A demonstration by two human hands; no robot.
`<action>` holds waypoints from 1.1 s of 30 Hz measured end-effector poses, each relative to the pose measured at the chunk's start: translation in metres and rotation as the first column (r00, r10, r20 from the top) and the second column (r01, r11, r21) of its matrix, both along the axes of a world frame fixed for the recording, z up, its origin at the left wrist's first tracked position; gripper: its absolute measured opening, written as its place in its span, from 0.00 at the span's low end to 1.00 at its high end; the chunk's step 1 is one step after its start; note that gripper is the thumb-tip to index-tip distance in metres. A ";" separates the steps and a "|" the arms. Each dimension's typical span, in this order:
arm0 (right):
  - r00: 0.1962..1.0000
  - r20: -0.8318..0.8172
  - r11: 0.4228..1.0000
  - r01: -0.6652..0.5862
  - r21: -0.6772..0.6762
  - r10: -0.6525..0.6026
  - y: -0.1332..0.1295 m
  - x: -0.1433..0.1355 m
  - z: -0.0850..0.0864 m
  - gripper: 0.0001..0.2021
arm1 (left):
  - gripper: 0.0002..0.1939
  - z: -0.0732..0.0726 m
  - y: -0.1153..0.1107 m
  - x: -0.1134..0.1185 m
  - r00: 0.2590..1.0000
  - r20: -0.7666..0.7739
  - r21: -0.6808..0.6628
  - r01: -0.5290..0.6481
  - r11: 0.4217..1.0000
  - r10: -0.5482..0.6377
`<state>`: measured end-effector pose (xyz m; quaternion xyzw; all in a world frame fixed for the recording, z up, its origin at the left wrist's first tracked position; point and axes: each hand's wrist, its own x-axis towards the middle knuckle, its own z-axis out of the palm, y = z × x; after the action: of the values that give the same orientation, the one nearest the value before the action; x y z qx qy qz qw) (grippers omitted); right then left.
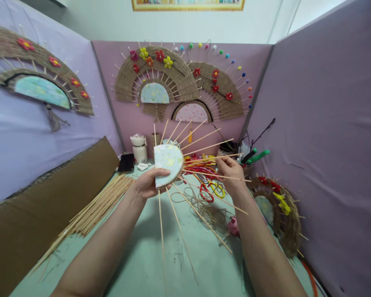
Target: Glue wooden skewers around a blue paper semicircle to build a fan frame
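A half-round piece point(169, 160) covered in pale blue floral cloth is held up over the table, its flat side facing left. Thin wooden sticks point(200, 142) fan out from its curved edge. My left hand point(151, 181) grips the piece at its lower left corner, thumb on the cloth and fingers behind. On the right, my right hand point(230, 171) pinches one of the sticks near its outer part, with the fingers closed. Below and behind the sticks lie loose twine point(204, 206) and red-handled scissors point(206, 192).
A bundle of sticks point(95, 206) lies at the left by a brown cardboard panel point(49, 206). A white jar point(139, 148) and a black phone point(126, 162) stand or lie behind. Finished woven fans point(156, 62) hang on the back wall; another fan point(281, 210) leans at right.
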<state>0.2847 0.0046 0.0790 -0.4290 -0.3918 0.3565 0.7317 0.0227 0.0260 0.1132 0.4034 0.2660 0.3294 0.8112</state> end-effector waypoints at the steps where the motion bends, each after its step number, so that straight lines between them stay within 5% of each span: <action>1: 1.000 -0.009 1.000 -0.022 0.000 0.022 -0.002 0.002 0.003 0.17 | 0.28 0.002 0.003 -0.004 0.999 -0.016 -0.006 -0.041 0.999 0.041; 8: 0.974 -0.135 0.975 -0.159 0.153 0.179 -0.026 0.028 0.027 0.14 | 0.27 0.004 0.019 -0.024 0.984 -0.034 0.012 -0.176 0.984 0.177; 14: 0.956 -0.240 0.968 -0.113 0.225 0.168 -0.029 0.036 0.031 0.13 | 0.24 -0.003 0.024 -0.027 0.997 -0.076 0.061 -0.017 0.998 0.021; 24: 0.992 -0.115 0.996 0.061 0.069 -0.053 0.006 0.027 -0.006 0.17 | 0.33 -0.009 0.015 -0.015 0.950 0.171 0.021 0.263 0.964 -0.263; 33: 0.988 0.146 0.998 0.058 -0.017 -0.055 0.027 -0.037 -0.052 0.11 | 0.27 -0.025 -0.015 0.017 0.862 0.247 -0.026 0.462 0.886 -0.442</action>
<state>0.2475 0.0320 0.0272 -0.4727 -0.4278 0.3074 0.7064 0.0398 0.0115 0.0881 0.3784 0.0801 0.1636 0.9075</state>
